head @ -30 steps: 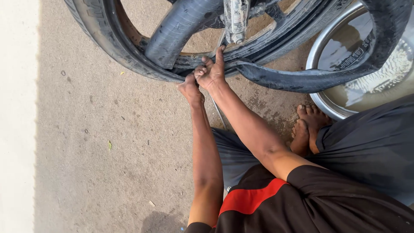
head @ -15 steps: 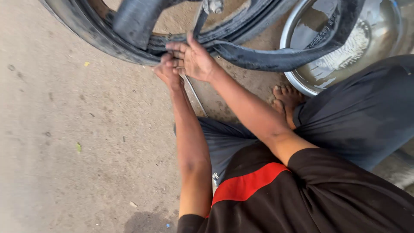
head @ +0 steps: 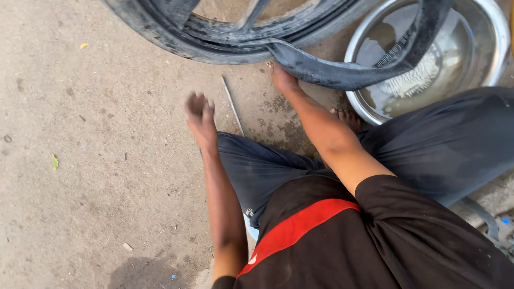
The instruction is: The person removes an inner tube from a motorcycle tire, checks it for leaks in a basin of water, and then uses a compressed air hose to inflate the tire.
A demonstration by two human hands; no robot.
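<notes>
Head view: right hand (head: 282,79) is pressing on the black inner tube (head: 342,72) where it is leaving the tyre (head: 176,40), far centre; its fingers are hidden, grip unclear. Left hand (head: 199,113) is hovering loosely open, empty, near a thin metal rod (head: 232,105). Tube is looping over the water basin (head: 495,64), far right. Best practice: ease it out evenly, avoiding rim pinches.

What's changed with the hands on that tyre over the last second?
The left hand has let go of the tyre and pulled back toward the body; it now hangs blurred over the ground, empty. The right hand stays at the tyre, where the black inner tube comes out. The tube still loops over the metal basin of water.
</notes>
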